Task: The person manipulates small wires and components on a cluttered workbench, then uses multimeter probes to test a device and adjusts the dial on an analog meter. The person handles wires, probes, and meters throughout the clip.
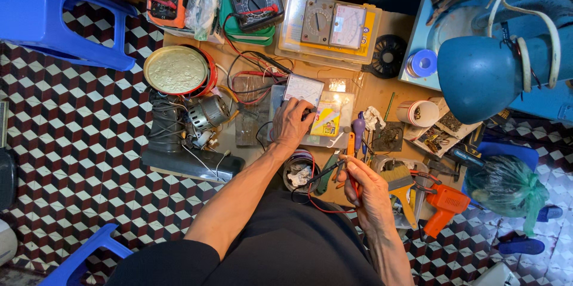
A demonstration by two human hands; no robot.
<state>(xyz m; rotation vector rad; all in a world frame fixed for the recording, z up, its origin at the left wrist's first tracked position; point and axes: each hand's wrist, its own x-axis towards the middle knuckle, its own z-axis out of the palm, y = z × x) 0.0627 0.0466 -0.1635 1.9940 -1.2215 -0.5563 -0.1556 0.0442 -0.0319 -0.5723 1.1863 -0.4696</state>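
Electric motor [206, 113] lies left of the left hand [292, 124]. Left hand grip rests on analog multimeter [303, 90], fingers at its dial. Right hand [367, 187], nearer the body, grip closed on red and black test probes [340, 172] above the worktop [376, 92].

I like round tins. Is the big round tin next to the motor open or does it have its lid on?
Lid on. The round tin shows a flat, pale gold top covering it, with a red rim around; nothing inside is visible.
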